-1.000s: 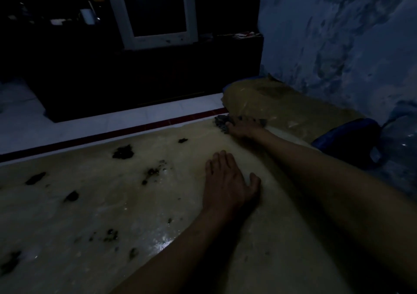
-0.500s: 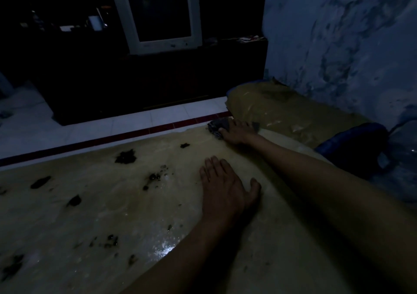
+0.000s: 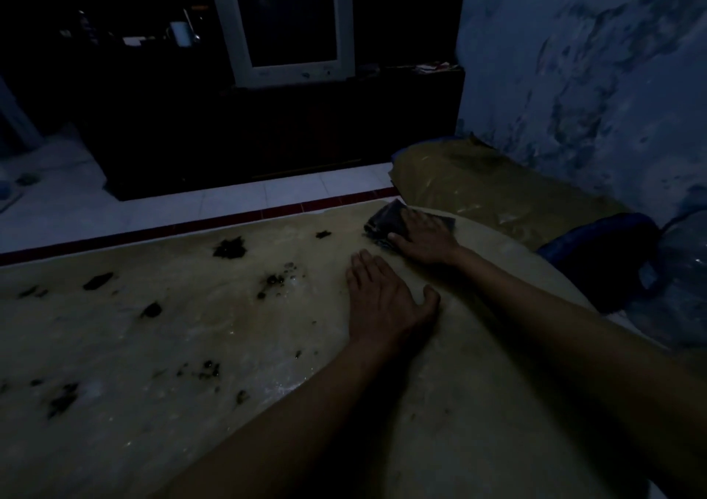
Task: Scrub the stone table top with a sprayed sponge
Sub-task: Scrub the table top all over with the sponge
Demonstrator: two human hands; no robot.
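The pale stone table top (image 3: 160,345) fills the lower frame, wet and dotted with dark dirt clumps (image 3: 229,248). My left hand (image 3: 386,303) lies flat on the stone near the middle, fingers straight and together. Farther back, near the table's far edge, my right hand (image 3: 424,236) presses down on a dark sponge (image 3: 384,219), fingers spread over it. Most of the sponge's right part is hidden under the hand.
A crumpled tan sheet (image 3: 489,188) lies beyond the sponge against the stained wall. A dark blue object (image 3: 597,246) sits at the right. Across a tiled floor strip stand a dark cabinet (image 3: 267,135) and an old monitor (image 3: 285,24).
My right hand has slid the sponge a little leftward and toward me along the far edge. The left hand stays planted flat on the stone.
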